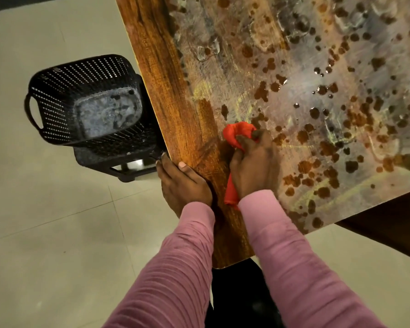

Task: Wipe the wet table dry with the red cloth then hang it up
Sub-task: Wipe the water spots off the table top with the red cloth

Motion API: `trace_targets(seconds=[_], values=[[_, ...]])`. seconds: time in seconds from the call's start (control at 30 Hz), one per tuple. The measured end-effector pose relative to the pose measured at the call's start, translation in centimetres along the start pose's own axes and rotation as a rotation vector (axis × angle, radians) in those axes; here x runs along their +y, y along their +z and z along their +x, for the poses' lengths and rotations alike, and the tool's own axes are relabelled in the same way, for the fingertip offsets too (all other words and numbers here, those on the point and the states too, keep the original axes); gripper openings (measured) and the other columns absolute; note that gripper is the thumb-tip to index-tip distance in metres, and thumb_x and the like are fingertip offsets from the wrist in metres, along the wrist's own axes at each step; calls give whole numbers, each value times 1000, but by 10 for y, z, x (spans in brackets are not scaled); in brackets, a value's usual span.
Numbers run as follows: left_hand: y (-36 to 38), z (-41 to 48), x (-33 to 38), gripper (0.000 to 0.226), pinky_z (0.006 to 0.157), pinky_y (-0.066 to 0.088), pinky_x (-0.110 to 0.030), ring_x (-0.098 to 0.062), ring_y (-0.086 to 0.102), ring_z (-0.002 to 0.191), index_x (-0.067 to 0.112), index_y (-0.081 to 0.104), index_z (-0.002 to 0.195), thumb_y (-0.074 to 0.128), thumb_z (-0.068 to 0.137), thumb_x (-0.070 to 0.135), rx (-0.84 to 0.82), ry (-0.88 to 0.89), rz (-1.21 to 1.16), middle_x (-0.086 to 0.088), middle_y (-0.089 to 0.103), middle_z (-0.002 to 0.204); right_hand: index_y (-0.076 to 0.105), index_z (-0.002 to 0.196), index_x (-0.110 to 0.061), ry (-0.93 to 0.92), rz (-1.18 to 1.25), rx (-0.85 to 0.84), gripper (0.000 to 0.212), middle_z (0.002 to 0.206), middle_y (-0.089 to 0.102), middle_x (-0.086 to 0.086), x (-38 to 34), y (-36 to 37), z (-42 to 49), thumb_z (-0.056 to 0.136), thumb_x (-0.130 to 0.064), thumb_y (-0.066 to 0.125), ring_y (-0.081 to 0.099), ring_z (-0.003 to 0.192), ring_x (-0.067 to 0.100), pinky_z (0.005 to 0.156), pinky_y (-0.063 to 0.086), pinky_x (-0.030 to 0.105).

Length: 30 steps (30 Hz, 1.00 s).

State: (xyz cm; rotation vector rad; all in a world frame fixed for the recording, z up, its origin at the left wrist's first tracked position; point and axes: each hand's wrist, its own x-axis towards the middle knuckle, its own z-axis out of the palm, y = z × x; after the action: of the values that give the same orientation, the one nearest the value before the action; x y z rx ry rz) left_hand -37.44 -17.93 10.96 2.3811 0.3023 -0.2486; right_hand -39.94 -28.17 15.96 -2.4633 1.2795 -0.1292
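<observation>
Seen from above, we press our right hand (253, 165) down on the red cloth (238, 136), fingers clamped around the bunched fabric so that one crumpled end sticks out past the fingertips and a narrower tail trails back under the wrist toward the pink sleeve (291, 245). The cloth lies on the wooden tabletop (166, 95), near its left edge and toward the corner closest to us, right at the boundary between a clean, dark brown strip of wood grain and the much larger smeared area beyond. That area (greyish and streaked, with faint yellow marks) is dotted with many dark spots and beads of water (320, 89) that spread to the far right of the view. Our left hand (182, 183) rests on the tabletop's left edge just beside the right one, fingers together and curled over the rim, thumb flat on the wood, holding nothing but the edge itself. Left of the tabletop and lower down, a black perforated plastic basket (81, 100) with a side handle sits on top of a dark stool or stand (118, 159), its base showing a pale, mottled patch whose nature we cannot tell. Pale floor tiles (45, 221) fill the rest of the scene below and to the left.
</observation>
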Motion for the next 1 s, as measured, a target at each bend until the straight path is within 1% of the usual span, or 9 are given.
trace_targets(seconds=[0.1, 0.17, 0.23, 0.4, 0.47, 0.63, 0.73, 0.87, 1.0], values=[[-1, 2, 0, 53, 96, 42, -53, -41, 47, 124, 10, 36, 145, 30, 96, 29, -16, -12, -6, -17, 38, 148, 70, 105, -25, -128, 79, -77, 29, 119, 54, 4, -18, 5, -17, 78, -15, 63, 50, 103, 29, 72, 43, 33], [-3, 3, 1, 55, 94, 42, -54, -42, 47, 123, 10, 35, 145, 29, 95, 31, -31, -12, -15, -18, 37, 149, 70, 106, -24, -300, 73, -192, 28, 120, 54, 4, -22, 6, -23, 80, -19, 60, 49, 103, 29, 68, 47, 35], [-3, 1, 3, 52, 94, 42, -54, -42, 48, 122, 11, 35, 145, 30, 97, 30, -18, -11, 0, -17, 37, 149, 70, 107, -24, -381, 59, -233, 28, 121, 54, 5, -15, 1, -12, 83, -23, 55, 50, 104, 30, 67, 48, 36], [0, -3, 5, 53, 97, 43, -51, -39, 47, 125, 13, 34, 145, 26, 97, 34, 32, -16, 51, -15, 37, 149, 70, 107, -31, -59, 47, -73, 27, 122, 52, 1, 3, -7, 29, 85, -20, 60, 50, 107, 25, 73, 36, 29], [0, -1, 4, 53, 96, 43, -49, -38, 47, 125, 14, 34, 145, 26, 98, 34, 38, -19, 55, -15, 37, 149, 69, 111, -27, -34, 51, -74, 29, 124, 50, 3, -2, -4, 30, 85, -19, 59, 45, 111, 24, 77, 37, 31], [-2, -2, 3, 49, 95, 41, -44, -37, 48, 124, 21, 27, 149, 27, 102, 36, -4, -71, 11, -9, 34, 152, 63, 120, -29, -78, -13, -93, 34, 131, 48, 3, 1, -6, 22, 86, -26, 59, 42, 114, 25, 84, 40, 35], [-5, 7, 3, 49, 98, 35, -40, -33, 48, 125, 27, 23, 150, 31, 103, 36, -9, -178, -81, -4, 34, 153, 66, 117, -24, -81, 82, -79, 33, 127, 52, 5, 1, -7, 25, 85, -20, 60, 45, 111, 26, 85, 41, 36], [0, 43, 27, 50, 105, 31, -39, -28, 44, 132, 28, 21, 151, 25, 103, 42, 30, -227, -111, -1, 32, 156, 70, 109, -19, -207, 128, -74, 32, 117, 60, 7, -13, 1, 16, 77, -13, 67, 52, 99, 30, 74, 39, 29], [11, 93, 48, 51, 95, 38, -40, -34, 51, 124, 22, 26, 148, 23, 102, 44, 98, -293, -95, -11, 44, 147, 71, 106, -17, -344, 115, -138, 29, 118, 60, 7, -18, 4, 14, 80, -20, 58, 51, 97, 31, 68, 47, 37]])
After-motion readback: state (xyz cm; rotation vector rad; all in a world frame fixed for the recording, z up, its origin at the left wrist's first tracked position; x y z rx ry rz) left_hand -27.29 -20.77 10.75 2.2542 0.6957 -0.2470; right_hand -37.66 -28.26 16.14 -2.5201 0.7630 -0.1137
